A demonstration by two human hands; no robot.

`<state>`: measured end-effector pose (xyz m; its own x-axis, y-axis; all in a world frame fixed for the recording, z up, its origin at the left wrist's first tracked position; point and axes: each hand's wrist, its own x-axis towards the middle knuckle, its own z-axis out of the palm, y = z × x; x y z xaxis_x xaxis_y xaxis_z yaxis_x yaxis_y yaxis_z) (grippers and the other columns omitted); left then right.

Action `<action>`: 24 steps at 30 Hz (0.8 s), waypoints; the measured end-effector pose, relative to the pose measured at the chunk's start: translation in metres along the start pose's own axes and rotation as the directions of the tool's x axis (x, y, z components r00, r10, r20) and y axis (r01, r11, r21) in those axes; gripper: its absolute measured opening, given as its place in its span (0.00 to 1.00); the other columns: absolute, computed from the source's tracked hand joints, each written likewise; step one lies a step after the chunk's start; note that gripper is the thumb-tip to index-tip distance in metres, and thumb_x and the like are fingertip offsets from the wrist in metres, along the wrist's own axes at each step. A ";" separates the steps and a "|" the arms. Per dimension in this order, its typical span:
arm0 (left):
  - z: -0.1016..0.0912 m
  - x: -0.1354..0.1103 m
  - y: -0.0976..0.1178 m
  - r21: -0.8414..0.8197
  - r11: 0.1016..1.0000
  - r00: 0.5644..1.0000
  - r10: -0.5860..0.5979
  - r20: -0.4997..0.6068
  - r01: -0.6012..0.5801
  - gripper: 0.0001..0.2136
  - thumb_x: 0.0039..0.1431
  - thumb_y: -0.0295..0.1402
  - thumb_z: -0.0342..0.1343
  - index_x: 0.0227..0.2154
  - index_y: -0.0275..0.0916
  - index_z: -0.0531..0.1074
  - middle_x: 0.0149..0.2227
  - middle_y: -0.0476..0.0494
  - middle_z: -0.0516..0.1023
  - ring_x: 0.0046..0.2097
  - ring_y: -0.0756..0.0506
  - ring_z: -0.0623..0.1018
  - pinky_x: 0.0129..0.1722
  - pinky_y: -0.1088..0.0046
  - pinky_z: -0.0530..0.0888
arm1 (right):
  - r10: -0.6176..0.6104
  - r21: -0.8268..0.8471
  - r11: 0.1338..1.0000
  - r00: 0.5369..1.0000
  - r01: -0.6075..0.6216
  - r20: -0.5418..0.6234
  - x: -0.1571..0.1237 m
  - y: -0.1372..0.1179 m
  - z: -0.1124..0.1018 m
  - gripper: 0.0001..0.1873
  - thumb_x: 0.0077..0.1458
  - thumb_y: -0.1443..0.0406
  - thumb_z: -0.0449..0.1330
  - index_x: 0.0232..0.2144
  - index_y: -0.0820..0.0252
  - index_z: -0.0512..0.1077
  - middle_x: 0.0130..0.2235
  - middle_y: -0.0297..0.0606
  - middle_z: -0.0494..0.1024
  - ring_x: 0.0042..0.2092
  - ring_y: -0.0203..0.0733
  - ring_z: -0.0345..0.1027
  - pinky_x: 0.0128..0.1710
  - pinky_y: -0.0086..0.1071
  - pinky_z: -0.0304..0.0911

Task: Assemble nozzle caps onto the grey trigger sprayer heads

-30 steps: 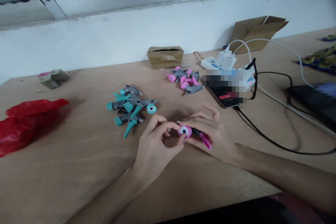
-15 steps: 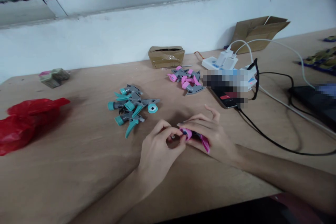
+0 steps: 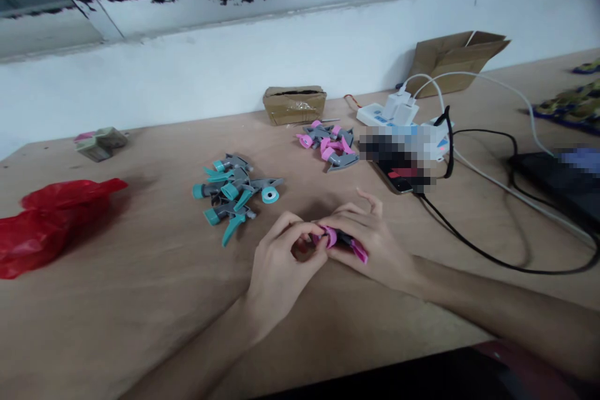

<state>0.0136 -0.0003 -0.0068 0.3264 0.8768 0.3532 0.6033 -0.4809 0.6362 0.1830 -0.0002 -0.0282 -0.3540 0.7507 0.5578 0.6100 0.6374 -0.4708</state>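
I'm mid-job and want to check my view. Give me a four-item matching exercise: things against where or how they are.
1. Red plastic bag
2. Pink-collared piece
3. Teal-capped pieces
4. Small cardboard box

A. Loosely heaped on the tabletop
B. Close to the white wall
C. Cut off by the picture's left edge
D. In the right hand, left hand fingertips at it

Pairs: 1-C, 2-D, 3-A, 4-B

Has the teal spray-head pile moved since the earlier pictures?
No, the teal spray-head pile lies in the same place relative to the small cardboard box; the view shifts slightly.
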 end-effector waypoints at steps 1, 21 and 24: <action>0.000 0.001 0.000 0.011 1.000 1.000 -0.001 0.000 0.001 0.02 0.53 0.28 0.56 0.29 0.39 0.73 0.29 0.51 0.68 0.26 0.55 0.69 0.28 0.79 0.68 | -0.001 -0.005 1.000 1.000 0.001 -0.012 0.000 0.000 0.000 0.11 0.54 0.60 0.58 0.39 0.57 0.69 0.35 0.31 0.78 0.40 0.38 0.69 0.57 0.44 0.35; -0.007 0.000 -0.014 -0.170 0.985 0.992 0.056 0.110 -0.036 0.17 0.66 0.36 0.37 0.33 0.36 0.70 0.24 0.49 0.68 0.27 0.51 0.70 0.29 0.75 0.67 | 0.039 -0.132 0.991 0.993 -0.024 0.110 0.006 0.005 0.003 0.20 0.54 0.60 0.57 0.49 0.56 0.65 0.45 0.37 0.76 0.48 0.40 0.67 0.57 0.44 0.42; -0.008 0.000 -0.018 -0.219 0.975 0.998 0.043 0.039 -0.033 0.18 0.66 0.37 0.37 0.33 0.36 0.72 0.23 0.49 0.67 0.26 0.51 0.70 0.28 0.76 0.67 | 0.034 -0.175 0.985 0.991 -0.011 0.130 0.015 0.008 0.005 0.20 0.55 0.60 0.56 0.49 0.56 0.65 0.46 0.38 0.75 0.49 0.40 0.67 0.58 0.45 0.39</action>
<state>-0.0030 0.0086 -0.0124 0.3801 0.8549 0.3531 0.4180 -0.4993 0.7589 0.1789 0.0166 -0.0271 -0.4222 0.7881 0.4480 0.7283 0.5891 -0.3499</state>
